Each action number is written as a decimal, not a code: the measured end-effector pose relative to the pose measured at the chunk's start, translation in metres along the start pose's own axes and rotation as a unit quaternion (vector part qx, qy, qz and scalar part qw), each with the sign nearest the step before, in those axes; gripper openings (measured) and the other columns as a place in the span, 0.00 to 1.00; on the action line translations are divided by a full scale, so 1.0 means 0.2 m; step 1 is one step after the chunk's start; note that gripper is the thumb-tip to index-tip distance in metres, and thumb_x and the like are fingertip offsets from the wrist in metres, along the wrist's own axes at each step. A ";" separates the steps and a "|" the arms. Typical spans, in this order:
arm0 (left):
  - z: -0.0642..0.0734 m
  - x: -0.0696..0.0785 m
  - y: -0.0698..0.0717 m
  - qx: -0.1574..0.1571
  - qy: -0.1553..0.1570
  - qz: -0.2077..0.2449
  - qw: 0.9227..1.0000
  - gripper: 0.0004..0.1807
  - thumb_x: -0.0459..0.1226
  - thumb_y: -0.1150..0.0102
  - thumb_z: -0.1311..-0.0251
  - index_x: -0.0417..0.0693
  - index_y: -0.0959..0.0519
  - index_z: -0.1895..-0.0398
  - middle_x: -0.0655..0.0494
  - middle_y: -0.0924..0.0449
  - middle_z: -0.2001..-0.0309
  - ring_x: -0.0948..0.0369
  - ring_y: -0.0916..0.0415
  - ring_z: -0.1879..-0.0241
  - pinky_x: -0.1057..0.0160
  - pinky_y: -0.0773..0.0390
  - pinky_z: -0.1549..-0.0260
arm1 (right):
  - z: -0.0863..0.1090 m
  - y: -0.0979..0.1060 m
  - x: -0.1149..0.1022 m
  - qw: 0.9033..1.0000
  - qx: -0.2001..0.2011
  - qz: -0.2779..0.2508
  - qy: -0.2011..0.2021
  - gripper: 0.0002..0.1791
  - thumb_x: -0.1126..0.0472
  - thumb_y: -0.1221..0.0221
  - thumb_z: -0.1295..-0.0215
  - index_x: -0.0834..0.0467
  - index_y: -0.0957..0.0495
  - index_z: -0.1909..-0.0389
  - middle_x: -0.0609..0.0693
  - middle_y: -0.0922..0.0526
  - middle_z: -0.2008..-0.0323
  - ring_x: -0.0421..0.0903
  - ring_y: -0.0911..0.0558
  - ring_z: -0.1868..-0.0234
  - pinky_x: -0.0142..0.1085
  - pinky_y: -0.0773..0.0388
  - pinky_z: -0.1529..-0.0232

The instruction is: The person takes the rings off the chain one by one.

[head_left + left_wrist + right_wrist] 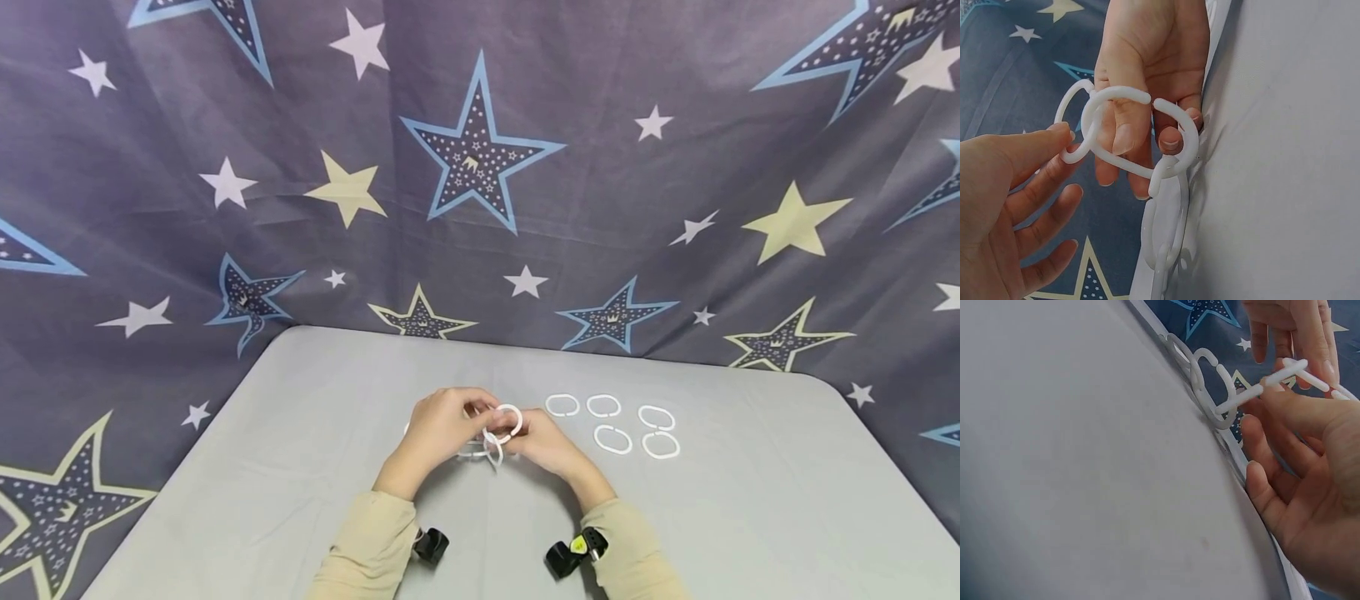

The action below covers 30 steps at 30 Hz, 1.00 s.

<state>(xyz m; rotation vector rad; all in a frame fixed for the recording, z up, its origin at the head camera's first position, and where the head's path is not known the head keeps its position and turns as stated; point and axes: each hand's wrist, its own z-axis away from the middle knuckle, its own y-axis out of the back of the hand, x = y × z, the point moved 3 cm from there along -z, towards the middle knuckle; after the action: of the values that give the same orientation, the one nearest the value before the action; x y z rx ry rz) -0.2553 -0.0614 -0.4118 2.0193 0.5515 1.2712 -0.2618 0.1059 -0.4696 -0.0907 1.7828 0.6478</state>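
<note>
A dusky purple-grey star-print cloth (592, 192) hangs behind the counter (750, 500) and shows past its left and right edges, with soft folds and a few creases. A large blue-edged star (474, 150) sits near the middle, with a solid yellow star (347, 189) to its left and another yellow star (797, 222) well to the right; small white stars are scattered between. The counter is pale grey, with rounded far corners. The light is soft, throwing faint shadows on the counter.
</note>
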 end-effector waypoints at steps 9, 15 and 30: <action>0.00 0.00 0.00 -0.007 0.002 0.001 1.000 0.04 0.49 0.33 0.40 0.65 0.13 0.64 0.75 0.21 0.75 0.72 0.26 0.74 0.62 0.28 0.70 | -0.01 -0.02 -0.03 1.000 0.010 0.012 -0.002 0.09 0.73 0.34 0.44 0.74 0.19 0.63 0.62 0.15 0.65 0.35 0.22 0.67 0.28 0.25 0.64; 0.00 -0.01 0.03 -0.004 0.011 0.001 1.000 0.04 0.49 0.32 0.41 0.66 0.14 0.65 0.74 0.21 0.73 0.70 0.25 0.71 0.60 0.27 0.68 | 0.00 -0.02 -0.04 1.000 0.010 -0.009 -0.004 0.08 0.75 0.38 0.43 0.74 0.19 0.62 0.64 0.16 0.66 0.36 0.24 0.73 0.28 0.26 0.72; 0.01 -0.12 0.12 -0.035 0.030 0.045 0.998 0.04 0.47 0.31 0.42 0.66 0.14 0.64 0.74 0.20 0.71 0.68 0.24 0.64 0.57 0.26 0.59 | 0.01 0.00 -0.04 0.997 0.022 -0.048 -0.051 0.10 0.67 0.34 0.39 0.71 0.18 0.61 0.65 0.16 0.70 0.41 0.22 0.75 0.29 0.26 0.74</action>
<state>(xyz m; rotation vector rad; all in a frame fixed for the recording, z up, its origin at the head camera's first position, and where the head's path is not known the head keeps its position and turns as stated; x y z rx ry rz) -0.2638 -0.0937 -0.4090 1.9736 0.4425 1.3894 -0.2572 0.1049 -0.4637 -0.1107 1.6827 0.5354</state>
